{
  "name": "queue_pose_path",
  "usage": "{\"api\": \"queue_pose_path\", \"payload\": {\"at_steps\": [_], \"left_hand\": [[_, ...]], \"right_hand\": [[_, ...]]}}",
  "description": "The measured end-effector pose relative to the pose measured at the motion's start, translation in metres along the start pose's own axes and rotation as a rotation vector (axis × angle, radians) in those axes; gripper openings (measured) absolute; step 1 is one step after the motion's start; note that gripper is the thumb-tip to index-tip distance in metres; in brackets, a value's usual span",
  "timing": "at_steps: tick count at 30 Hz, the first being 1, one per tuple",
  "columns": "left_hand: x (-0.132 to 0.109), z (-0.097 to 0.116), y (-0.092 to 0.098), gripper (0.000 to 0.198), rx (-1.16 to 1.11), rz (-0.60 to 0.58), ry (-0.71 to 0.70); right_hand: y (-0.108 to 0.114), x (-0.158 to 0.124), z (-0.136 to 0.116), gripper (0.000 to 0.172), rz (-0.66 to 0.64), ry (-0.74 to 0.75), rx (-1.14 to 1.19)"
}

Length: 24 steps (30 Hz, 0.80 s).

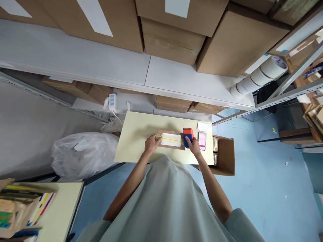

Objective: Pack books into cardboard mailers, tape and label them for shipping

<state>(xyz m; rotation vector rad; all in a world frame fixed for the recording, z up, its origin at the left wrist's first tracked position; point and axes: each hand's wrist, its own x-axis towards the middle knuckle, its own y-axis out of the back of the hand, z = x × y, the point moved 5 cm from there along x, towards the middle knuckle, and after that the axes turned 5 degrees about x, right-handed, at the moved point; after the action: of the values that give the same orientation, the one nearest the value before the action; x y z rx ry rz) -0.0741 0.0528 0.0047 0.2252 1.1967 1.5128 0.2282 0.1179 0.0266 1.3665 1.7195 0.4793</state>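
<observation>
The narrow carton [171, 139] lies on the tabletop [136, 134], long axis running left to right. The left hand [151, 144] grips its left end; the right hand [193, 147] holds the orange-and-blue tool [188, 135] at the opposite end.

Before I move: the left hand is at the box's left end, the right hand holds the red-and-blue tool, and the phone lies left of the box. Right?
Not quite: the head view shows the phone right of the box. The left hand and right hand are as you say.
</observation>
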Motion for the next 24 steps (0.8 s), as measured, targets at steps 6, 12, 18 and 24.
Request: {"api": "queue_pose_path", "payload": {"at_steps": [6, 12, 18, 24], "left_hand": [[0.016, -0.026, 0.032, 0.034, -0.228, 0.160, -0.173], [0.008, -0.077, 0.020, 0.046, -0.331, 0.113, -0.061], [-0.004, -0.095, -0.006, 0.043, -0.367, 0.054, -0.053], [-0.021, -0.101, -0.029, 0.050, -0.341, 0.009, -0.041]], "right_hand": [[-0.027, -0.008, -0.041, 0.051, 0.088, -0.031, 0.189], [-0.073, -0.031, -0.050, 0.052, 0.151, -0.106, 0.285], [-0.087, -0.063, -0.025, 0.051, 0.165, -0.178, 0.262], [-0.093, -0.084, 0.000, 0.049, 0.110, -0.203, 0.097]]}}
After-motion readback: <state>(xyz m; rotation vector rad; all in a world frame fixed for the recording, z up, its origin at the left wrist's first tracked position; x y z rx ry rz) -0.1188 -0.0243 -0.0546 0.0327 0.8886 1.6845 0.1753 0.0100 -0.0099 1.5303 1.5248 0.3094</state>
